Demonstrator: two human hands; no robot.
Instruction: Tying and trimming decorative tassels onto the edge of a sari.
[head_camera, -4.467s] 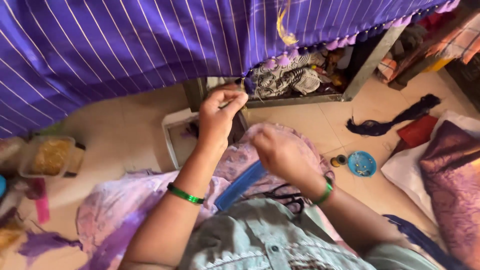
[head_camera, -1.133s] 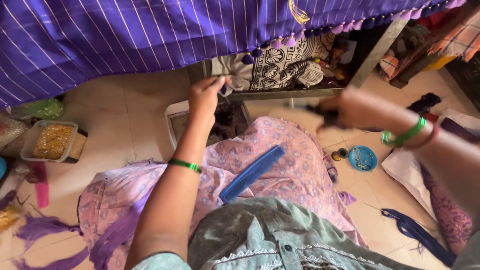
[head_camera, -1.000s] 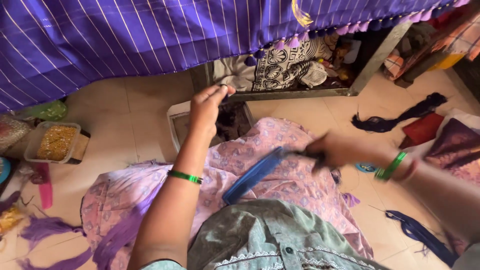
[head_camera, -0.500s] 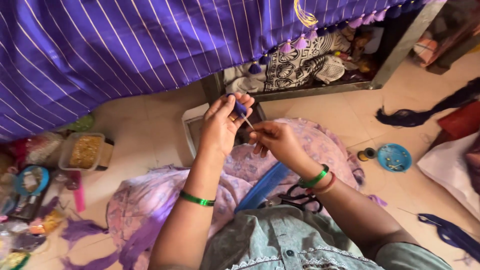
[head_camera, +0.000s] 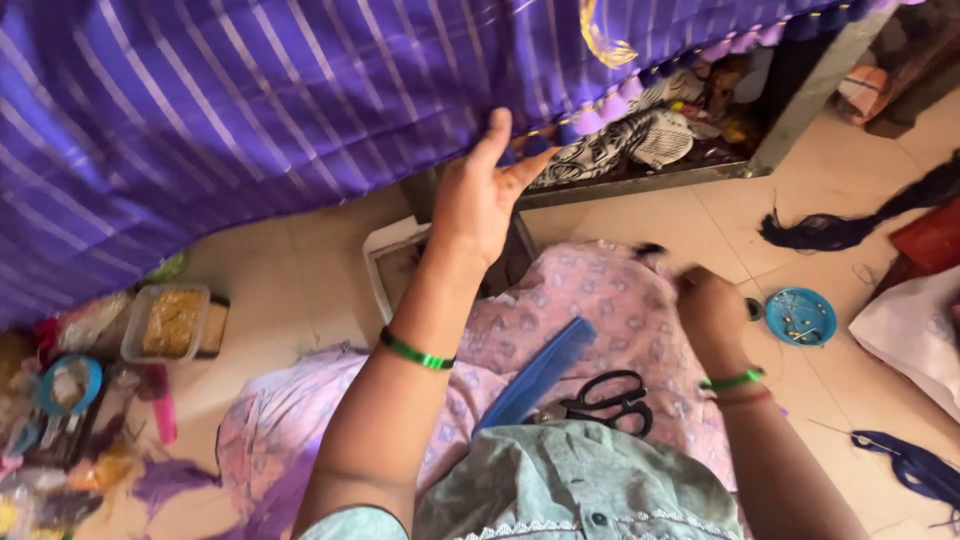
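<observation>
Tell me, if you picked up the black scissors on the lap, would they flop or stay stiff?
The black scissors would probably stay stiff, since they keep their shape lying on the soft pink cloth. They look fairly heavy for their size. The loop handles should give fingers a sure hold.

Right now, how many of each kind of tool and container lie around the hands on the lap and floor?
Scissors, black: 1
Comb, blue: 1
Round lid, blue: 1
Clear tub of yellow bits: 1
Total: 4
</observation>
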